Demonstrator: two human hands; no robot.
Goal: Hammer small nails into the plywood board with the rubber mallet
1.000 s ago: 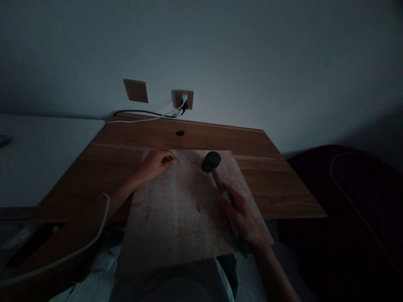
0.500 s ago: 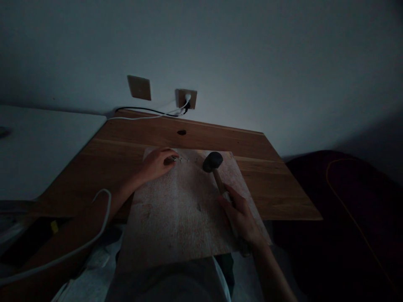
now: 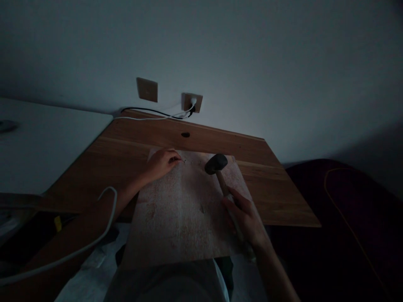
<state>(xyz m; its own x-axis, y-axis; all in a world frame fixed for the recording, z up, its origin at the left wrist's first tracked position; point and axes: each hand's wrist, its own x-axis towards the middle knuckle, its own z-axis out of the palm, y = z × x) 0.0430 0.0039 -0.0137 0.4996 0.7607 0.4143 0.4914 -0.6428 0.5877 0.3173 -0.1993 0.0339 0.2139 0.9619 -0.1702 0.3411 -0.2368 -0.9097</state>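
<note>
My right hand point(image 3: 244, 214) is wrapped around the wooden handle of a mallet point(image 3: 216, 163) with a dark, thick head. The mallet's head hovers or rests over the upper right of a worn, pale wooden board point(image 3: 173, 218); I cannot tell if it touches. My left hand point(image 3: 163, 162) is at the board's upper left, thumb and forefinger pinched at the left end of a short row of small nails. A nail point(image 3: 185, 161) stands just right of these fingertips, with others fainter beyond it. The pinched nail is mostly hidden by the fingers.
Beneath the board's far part is a brown wooden tabletop point(image 3: 277, 188) against the wall. Cables run to a wall socket point(image 3: 192, 102). A white surface point(image 3: 56, 147) lies left. A white cord point(image 3: 110, 209) loops across my left forearm. Dark red fabric point(image 3: 315, 201) lies right.
My left fingers have closed from a looser curl into a pinch at the leftmost nail. The mallet stays near the same spot over the board. The view has shifted slightly.
</note>
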